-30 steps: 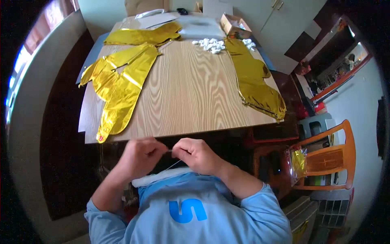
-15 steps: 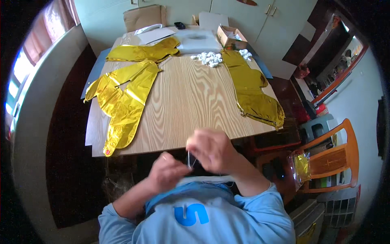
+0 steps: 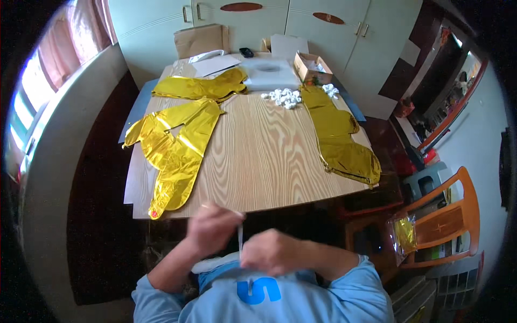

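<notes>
Between my two hands runs a thin white strip [image 3: 240,237], stretched nearly upright in front of my chest; whether it is string or ribbon I cannot make out. My left hand [image 3: 212,226] pinches its upper end, somewhat blurred by motion. Lower and to the right, my right hand [image 3: 272,252] is closed on the lower end. Just beyond them, on the wooden table, a shiny gold foil balloon [image 3: 186,145] lies flat at the left. A second gold foil balloon [image 3: 199,86] is behind it, and a third gold foil balloon [image 3: 339,132] lies along the right edge.
White coiled bundles [image 3: 283,98] lie on the far part of the table [image 3: 258,156], near an open cardboard box [image 3: 312,67]. A clear plastic stack [image 3: 269,75] and a black phone-like object [image 3: 246,52] are at the back. A wooden chair [image 3: 447,226] stands at the right.
My left hand has risen and my right hand has dropped, so the left is now the higher one. The white strip stays between them. The view has tilted up slightly.
</notes>
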Demonstrator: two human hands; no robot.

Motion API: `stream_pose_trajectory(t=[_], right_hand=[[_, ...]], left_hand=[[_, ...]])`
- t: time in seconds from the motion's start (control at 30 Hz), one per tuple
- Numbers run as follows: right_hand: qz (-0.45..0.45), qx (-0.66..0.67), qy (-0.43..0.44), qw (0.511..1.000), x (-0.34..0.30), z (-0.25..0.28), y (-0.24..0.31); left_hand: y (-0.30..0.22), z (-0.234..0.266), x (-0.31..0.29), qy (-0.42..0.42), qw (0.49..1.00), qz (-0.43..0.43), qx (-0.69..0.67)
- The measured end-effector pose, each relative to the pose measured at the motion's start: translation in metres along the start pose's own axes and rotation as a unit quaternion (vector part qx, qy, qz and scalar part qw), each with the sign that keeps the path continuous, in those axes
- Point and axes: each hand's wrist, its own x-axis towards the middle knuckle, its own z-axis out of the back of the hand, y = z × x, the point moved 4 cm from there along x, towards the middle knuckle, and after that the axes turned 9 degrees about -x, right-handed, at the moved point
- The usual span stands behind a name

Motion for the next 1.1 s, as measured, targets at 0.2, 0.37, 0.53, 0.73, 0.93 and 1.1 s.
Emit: stream_pose_trajectory(t=[0.2,0.37,0.53,0.73,0.93,1.1], right_hand=[[-0.078,-0.069,-0.018,0.994,-0.004,0.005,-0.025],[-0.116,-0.016,-0.059,0.991,-0.002,0.028,-0.039],[-0.011,-0.044,-0.039,0.998,0.014,0.035,0.000],[-0.052,0.001,0.002,0.999,0.003,0.017,-0.005],[-0.097,-0.020,-0.005,0.995,-0.004,0.017,-0.017],[-0.135,-0.051,-0.057,0.988,-0.008,0.038,-0.035]], left_hand=[[0.002,0.013,0.012,-0.050,0.997,0.046,-0.043],[-0.022,-0.010,0.011,-0.008,0.980,-0.039,-0.196],[-0.001,-0.010,-0.003,0.010,0.988,-0.012,-0.153],[0.018,0.006,0.011,-0.061,0.994,0.095,-0.005],[0.001,0.000,0.013,-0.009,0.992,0.057,-0.111],[-0.039,-0.017,0.019,0.144,0.963,-0.001,-0.228]])
